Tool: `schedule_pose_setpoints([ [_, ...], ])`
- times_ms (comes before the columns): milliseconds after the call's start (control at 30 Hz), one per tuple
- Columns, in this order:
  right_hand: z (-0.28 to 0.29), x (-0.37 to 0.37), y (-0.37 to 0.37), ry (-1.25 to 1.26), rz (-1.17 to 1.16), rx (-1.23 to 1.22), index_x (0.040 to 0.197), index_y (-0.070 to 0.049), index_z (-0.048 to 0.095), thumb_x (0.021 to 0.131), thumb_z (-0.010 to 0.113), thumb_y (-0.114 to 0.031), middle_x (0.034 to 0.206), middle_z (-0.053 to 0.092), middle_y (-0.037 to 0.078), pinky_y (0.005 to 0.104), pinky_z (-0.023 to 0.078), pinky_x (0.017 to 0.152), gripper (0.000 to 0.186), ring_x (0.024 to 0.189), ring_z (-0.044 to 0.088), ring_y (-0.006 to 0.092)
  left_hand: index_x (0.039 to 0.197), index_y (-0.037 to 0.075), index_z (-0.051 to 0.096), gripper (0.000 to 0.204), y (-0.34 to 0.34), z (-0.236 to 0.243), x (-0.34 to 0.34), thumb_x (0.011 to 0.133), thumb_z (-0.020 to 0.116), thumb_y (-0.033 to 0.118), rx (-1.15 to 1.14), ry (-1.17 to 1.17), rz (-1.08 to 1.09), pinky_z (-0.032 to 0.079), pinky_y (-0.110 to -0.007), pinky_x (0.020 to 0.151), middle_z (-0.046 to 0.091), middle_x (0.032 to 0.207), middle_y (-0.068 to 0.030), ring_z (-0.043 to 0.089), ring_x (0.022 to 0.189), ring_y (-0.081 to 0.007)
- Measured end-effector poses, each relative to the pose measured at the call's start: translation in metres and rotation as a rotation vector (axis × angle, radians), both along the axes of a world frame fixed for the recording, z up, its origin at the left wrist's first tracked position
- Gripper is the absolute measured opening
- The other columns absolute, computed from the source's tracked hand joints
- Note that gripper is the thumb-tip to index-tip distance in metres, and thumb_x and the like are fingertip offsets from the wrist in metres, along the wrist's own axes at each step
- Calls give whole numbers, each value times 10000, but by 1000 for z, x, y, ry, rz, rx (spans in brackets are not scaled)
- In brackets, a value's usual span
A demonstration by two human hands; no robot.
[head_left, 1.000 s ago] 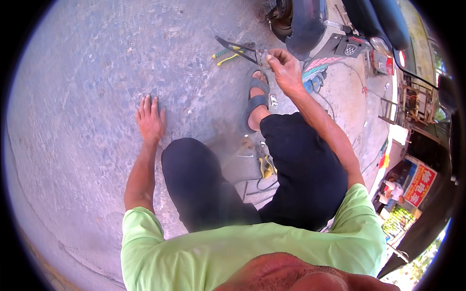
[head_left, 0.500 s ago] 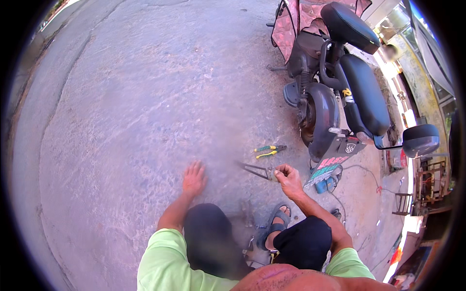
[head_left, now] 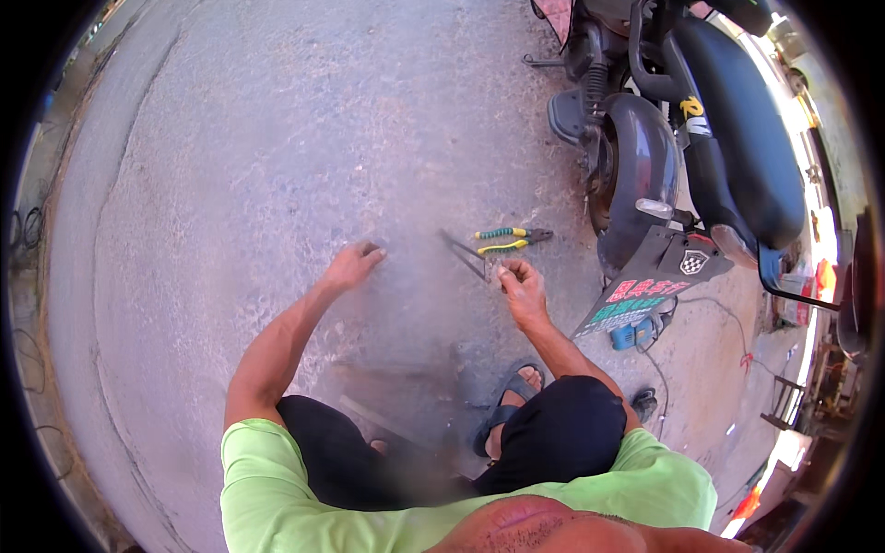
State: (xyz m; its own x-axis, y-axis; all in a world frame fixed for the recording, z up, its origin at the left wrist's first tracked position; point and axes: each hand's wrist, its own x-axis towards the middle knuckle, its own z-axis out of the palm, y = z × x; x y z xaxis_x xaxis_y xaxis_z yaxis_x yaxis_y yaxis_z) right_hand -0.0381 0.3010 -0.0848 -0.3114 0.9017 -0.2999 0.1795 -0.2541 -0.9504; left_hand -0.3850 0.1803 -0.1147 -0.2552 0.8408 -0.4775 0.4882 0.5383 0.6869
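Over the concrete, my left hand (head_left: 353, 266) is raised with loosely bent fingers, and I make out nothing held in it. My right hand (head_left: 524, 293) pinches one end of a thin dark V-shaped metal bracket (head_left: 468, 258) between thumb and fingers. The bracket's two arms point away to the left, and its far end is blurred. Just beyond it, pliers (head_left: 502, 241) with green and yellow handles lie on the ground, jaws toward the right.
A dark scooter (head_left: 636, 175) stands at the right, its rear wheel and mudflap (head_left: 645, 281) close to my right hand. Behind the mudflap lies a blue power tool (head_left: 631, 335) with a cord. My sandalled foot (head_left: 507, 405) is below the right hand.
My left hand has gone from spread flat to loosely bent fingers. My right hand still holds the bracket, now nearer the pliers. The view has shifted, and the scooter appears larger.
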Motion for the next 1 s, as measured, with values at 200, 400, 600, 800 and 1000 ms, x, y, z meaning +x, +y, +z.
schedule_pose_setpoints([
  [200, -29, -32, 29, 159, 138, -64, 1003, -1, 656, 908, 663, -124, 914, 662, 8, 248, 483, 741, 155, 816, 593, 72, 1277, -17, 570, 573, 48, 42, 82, 985, 522, 473, -125, -458, 293, 503, -312, 676, 669, 1084, -129, 658, 840, -184],
  [400, -44, -54, 35, 271, 163, -146, 997, -2, 650, 907, 670, -115, 918, 658, 8, 243, 485, 746, 146, 833, 598, 75, 1209, -9, 586, 480, 78, 46, 108, 984, 577, 415, -35, -651, 653, 465, -266, 591, 666, 966, -104, 620, 722, -137],
  [600, -22, -38, 48, 203, 155, 45, 990, -3, 659, 900, 687, -104, 908, 664, 12, 241, 496, 745, 138, 829, 603, 73, 1045, -6, 637, 420, 137, 46, 127, 955, 619, 403, 23, -668, 711, 513, -304, 670, 667, 894, -105, 628, 745, -167],
  [800, -28, -21, 79, 246, 163, 130, 1067, -25, 645, 920, 684, -111, 942, 654, 13, 250, 485, 751, 174, 833, 607, 95, 1012, -25, 637, 382, 168, 27, 146, 954, 610, 352, 2, -753, 640, 530, -318, 730, 666, 882, -130, 643, 788, -193],
  [1000, -40, 48, 76, 343, -269, -384, 1044, -98, 625, 956, 612, -227, 940, 668, 32, 312, 474, 716, 157, 827, 629, 174, 1033, -28, 608, 365, 210, 14, 192, 948, 622, 327, 79, -1036, 468, 537, -306, 664, 682, 896, -144, 640, 718, -196],
])
